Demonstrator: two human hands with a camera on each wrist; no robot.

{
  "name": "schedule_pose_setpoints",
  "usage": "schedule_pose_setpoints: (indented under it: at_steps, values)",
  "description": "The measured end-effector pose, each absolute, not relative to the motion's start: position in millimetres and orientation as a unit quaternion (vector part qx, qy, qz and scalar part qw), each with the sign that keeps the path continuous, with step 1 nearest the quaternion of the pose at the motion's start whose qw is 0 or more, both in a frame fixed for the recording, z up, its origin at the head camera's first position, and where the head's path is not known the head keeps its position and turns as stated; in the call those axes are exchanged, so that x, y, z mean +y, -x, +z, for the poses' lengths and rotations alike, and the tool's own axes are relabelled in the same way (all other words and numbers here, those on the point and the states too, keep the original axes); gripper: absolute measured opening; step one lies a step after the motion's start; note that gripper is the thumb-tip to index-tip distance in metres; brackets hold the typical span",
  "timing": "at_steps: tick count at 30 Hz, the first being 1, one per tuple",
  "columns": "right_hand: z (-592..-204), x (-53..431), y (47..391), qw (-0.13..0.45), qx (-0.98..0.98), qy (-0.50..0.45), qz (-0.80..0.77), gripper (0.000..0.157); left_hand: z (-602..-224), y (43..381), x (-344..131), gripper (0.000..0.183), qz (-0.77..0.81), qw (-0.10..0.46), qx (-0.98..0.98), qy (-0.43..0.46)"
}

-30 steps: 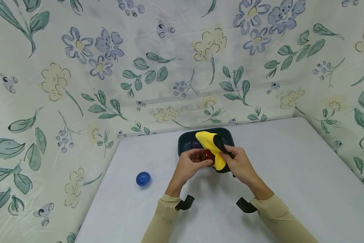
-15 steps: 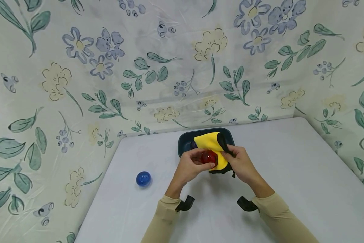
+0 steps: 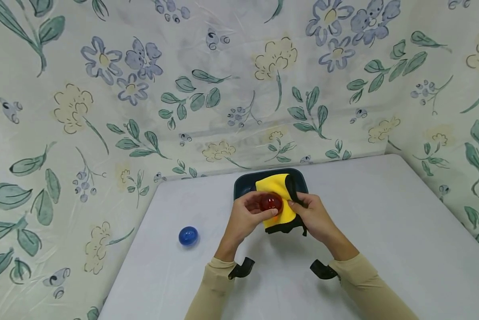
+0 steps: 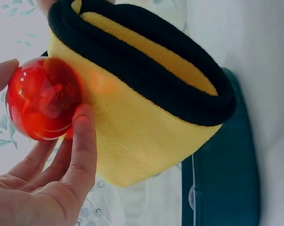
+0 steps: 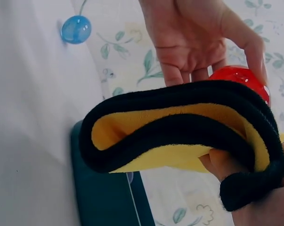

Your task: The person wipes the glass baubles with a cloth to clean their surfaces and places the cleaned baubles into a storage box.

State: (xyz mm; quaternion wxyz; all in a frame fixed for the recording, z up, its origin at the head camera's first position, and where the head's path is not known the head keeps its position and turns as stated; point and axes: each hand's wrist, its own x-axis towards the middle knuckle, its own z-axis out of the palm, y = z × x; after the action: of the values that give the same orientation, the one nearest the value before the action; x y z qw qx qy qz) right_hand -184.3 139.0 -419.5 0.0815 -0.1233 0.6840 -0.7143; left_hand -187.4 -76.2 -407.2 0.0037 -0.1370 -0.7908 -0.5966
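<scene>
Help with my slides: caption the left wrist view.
Left hand gripping a shiny red ball before a black-edged yellow cloth, a dark teal container beyond.

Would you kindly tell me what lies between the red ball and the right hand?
The black-edged yellow cloth lies between the red ball and the right hand, as the head view shows.

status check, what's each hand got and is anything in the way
Left hand holds red ball; right hand grips yellow cloth. Ball close by cloth, contact unclear. Blue ball apart on table, seemingly not in the way.
</scene>
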Motion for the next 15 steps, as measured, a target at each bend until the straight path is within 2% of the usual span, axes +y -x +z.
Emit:
schedule_pose_setpoints:
  at_steps: [8, 15]
  values:
    - [-418.7, 132.9, 180.6, 0.078, 0.691, 0.124, -0.707, 0.039, -407.9, 191.2, -79.8, 0.047, -0.615, 0.041, -0.782, 0.093]
    - [-416.6, 127.8, 174.3, 0.042, 0.717, 0.134, -0.683, 0.038, -409.0, 195.9, -81.8, 0.048, -0.633, 0.044, -0.769, 0.077]
